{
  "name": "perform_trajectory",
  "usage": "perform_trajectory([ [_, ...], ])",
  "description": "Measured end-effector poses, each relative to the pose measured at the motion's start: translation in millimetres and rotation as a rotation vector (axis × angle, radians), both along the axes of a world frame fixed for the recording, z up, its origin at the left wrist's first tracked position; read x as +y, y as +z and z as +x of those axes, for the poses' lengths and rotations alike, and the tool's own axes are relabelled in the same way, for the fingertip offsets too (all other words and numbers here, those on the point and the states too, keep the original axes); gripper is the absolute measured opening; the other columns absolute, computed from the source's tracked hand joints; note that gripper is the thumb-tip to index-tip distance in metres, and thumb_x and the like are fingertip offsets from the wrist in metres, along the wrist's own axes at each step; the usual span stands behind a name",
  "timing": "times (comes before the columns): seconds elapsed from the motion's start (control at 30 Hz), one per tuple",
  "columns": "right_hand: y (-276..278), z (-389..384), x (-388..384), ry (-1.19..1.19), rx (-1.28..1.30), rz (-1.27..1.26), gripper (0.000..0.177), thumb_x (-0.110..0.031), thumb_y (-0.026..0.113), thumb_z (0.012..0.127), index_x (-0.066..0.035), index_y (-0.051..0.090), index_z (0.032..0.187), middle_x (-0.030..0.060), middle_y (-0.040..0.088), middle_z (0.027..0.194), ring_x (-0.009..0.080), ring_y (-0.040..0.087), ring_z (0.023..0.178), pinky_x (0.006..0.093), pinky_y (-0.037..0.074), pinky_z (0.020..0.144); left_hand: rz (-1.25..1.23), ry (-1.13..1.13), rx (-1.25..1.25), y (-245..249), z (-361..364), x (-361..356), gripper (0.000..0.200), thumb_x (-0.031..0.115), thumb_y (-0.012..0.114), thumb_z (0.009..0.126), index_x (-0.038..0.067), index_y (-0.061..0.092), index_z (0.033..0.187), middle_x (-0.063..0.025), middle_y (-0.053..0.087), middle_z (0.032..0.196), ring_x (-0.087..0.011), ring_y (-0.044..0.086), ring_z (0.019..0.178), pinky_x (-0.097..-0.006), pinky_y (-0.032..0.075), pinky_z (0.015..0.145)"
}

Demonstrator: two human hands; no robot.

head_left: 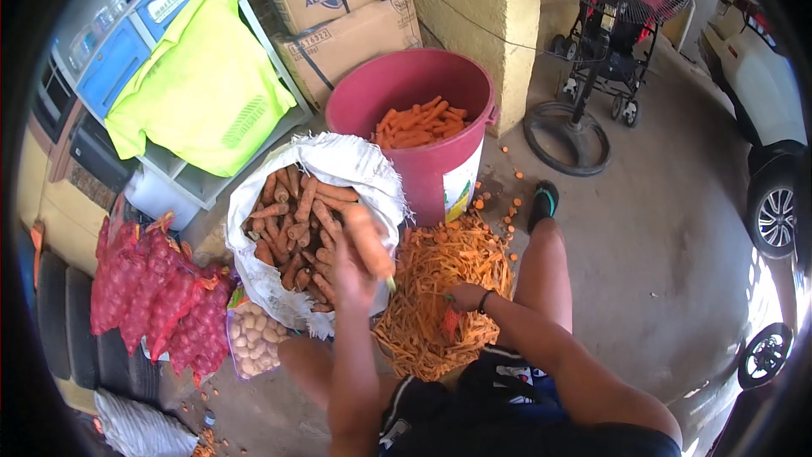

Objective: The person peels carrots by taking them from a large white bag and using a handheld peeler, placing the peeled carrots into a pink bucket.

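Note:
My left hand (353, 279) is closed around a large carrot (368, 241), raised in front of a white sack (254, 178) full of unpeeled carrots (292, 216). The carrot is tilted, with its green end at the lower right. My right hand (467, 297) is closed over a pile of orange peelings (440, 258), with something reddish at its fingers that I cannot make out. Behind the sack and the pile stands a large maroon bin (423, 76) holding bright orange carrots (423, 123).
Red net bags of onions (161, 296) and a bag of potatoes (255, 338) lie at the left. Boxes (351, 46) and a shelf unit (296, 110) stand behind. A fan base (567, 139) and a vehicle (761, 76) are at the right.

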State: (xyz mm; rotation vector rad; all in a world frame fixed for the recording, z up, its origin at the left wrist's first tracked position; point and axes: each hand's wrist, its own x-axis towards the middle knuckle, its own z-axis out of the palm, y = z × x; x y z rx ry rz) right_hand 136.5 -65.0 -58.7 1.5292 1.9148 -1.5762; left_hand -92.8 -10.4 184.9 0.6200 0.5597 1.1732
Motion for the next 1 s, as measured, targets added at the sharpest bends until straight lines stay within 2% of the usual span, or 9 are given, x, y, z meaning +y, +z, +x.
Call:
perform_trajectory([
  [0.2,24,-2,-3,0.057,0.006,0.252,0.03,-0.022,0.056,0.096,-0.003,0.065,0.117,0.0197,0.068,0.106,0.0349,0.064,0.098,0.0486,0.05,0.083,-0.278,-0.259,0.32,7,-14,4,0.04,0.034,0.053,0.103,0.003,0.051,0.128,-0.0155,0.064,0.105,-0.0215,0.065,0.086,-0.0325,0.057,0.064],
  [0.3,25,0,-5,0.031,0.012,0.163,0.034,-0.024,0.057,0.097,-0.003,0.061,0.123,0.0196,0.068,0.106,0.0342,0.065,0.093,0.0481,0.052,0.08,-0.278,-0.341,0.085,-54,-37,28,0.043,0.037,0.053,0.103,0.003,0.05,0.13,-0.0147,0.064,0.106,-0.0196,0.063,0.081,-0.0323,0.056,0.064],
  [0.4,2,1,-6,0.014,0.027,0.18,0.038,-0.024,0.057,0.097,-0.003,0.058,0.127,0.0194,0.069,0.106,0.0332,0.067,0.091,0.0483,0.053,0.079,-0.082,-0.152,0.216,-9,-18,24,0.046,0.042,0.047,0.105,0.005,0.05,0.131,-0.0129,0.064,0.11,-0.0216,0.063,0.085,-0.0365,0.057,0.073],
  [0.47,2,2,-11,0.005,0.007,0.184,0.037,-0.024,0.058,0.096,-0.003,0.06,0.126,0.0191,0.068,0.108,0.0335,0.066,0.093,0.0485,0.052,0.081,-0.041,-0.047,-0.07,20,-20,19,0.059,0.055,0.035,0.104,0.007,0.048,0.136,-0.0129,0.063,0.117,-0.0279,0.063,0.108,-0.0473,0.054,0.092],
  [0.63,8,1,0,0.048,-0.01,0.243,0.034,-0.023,0.059,0.095,-0.002,0.064,0.121,0.0183,0.068,0.108,0.0343,0.064,0.096,0.0485,0.051,0.083,-0.109,-0.32,0.339,-16,-29,7,0.056,0.05,0.047,0.102,0.004,0.049,0.134,-0.0152,0.068,0.102,-0.0226,0.07,0.082,-0.0352,0.059,0.068],
  [0.8,9,0,-4,-0.036,-0.009,0.158,0.035,-0.022,0.059,0.094,-0.001,0.062,0.123,0.0187,0.068,0.107,0.0348,0.064,0.096,0.0485,0.051,0.082,-0.083,-0.208,0.311,-8,-13,10,0.052,0.048,0.045,0.104,0.004,0.051,0.132,-0.0143,0.066,0.104,-0.0227,0.068,0.086,-0.0385,0.057,0.074],
  [0.87,10,-1,-10,0.004,-0.006,0.226,0.035,-0.021,0.059,0.094,-0.001,0.062,0.123,0.0189,0.068,0.107,0.0349,0.064,0.096,0.0489,0.051,0.082,-0.073,0.011,-0.012,20,-6,4,0.056,0.051,0.044,0.103,0.006,0.051,0.135,-0.0158,0.062,0.108,-0.0254,0.064,0.088,-0.0436,0.055,0.078],
  [0.9,11,-1,-16,0.026,-0.006,0.22,0.035,-0.02,0.058,0.095,-0.002,0.061,0.124,0.0193,0.068,0.106,0.0343,0.064,0.096,0.0483,0.051,0.082,0.109,-0.123,0.04,11,-16,10,0.058,0.054,0.041,0.103,0.007,0.051,0.135,-0.018,0.061,0.114,-0.0288,0.063,0.098,-0.0475,0.052,0.087],
  [1.0,18,4,2,0.065,-0.016,0.232,0.035,-0.018,0.056,0.095,-0.004,0.059,0.128,0.0199,0.069,0.105,0.033,0.065,0.095,0.0474,0.052,0.082,-0.133,-0.312,0.169,-1,-22,2,0.053,0.05,0.038,0.105,0.006,0.051,0.132,-0.0161,0.065,0.106,-0.0249,0.066,0.085,-0.0401,0.054,0.072],
])
